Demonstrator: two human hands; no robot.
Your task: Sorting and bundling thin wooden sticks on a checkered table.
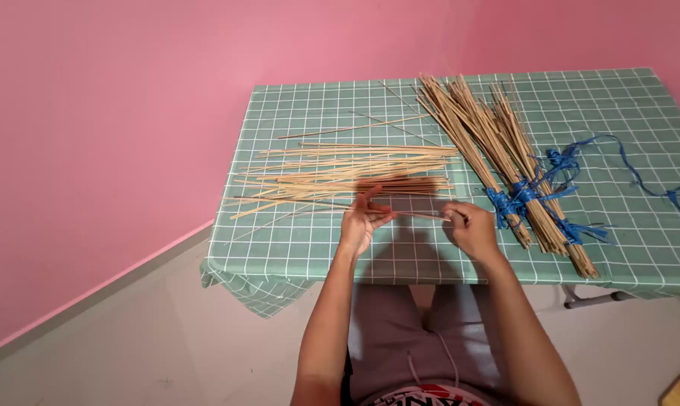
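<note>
My left hand (361, 224) and my right hand (469, 227) hold one thin pale stick (415, 215) between them, just above the near part of the table. The left fingers pinch its left part; the right fingers are closed on its right end. Beyond my hands lies a loose pile of similar thin sticks (347, 173), spread lengthwise left to right. To the right of my right hand lie bundles of sticks (498, 150) tied with blue plastic string (520, 192).
The table wears a green cloth with a white grid (295, 113). A loose blue string (655, 188) trails toward its right edge. A pink wall (114, 135) stands at the left and behind. Grey floor (167, 338) lies below. A metal table leg (595, 299) shows under the right side.
</note>
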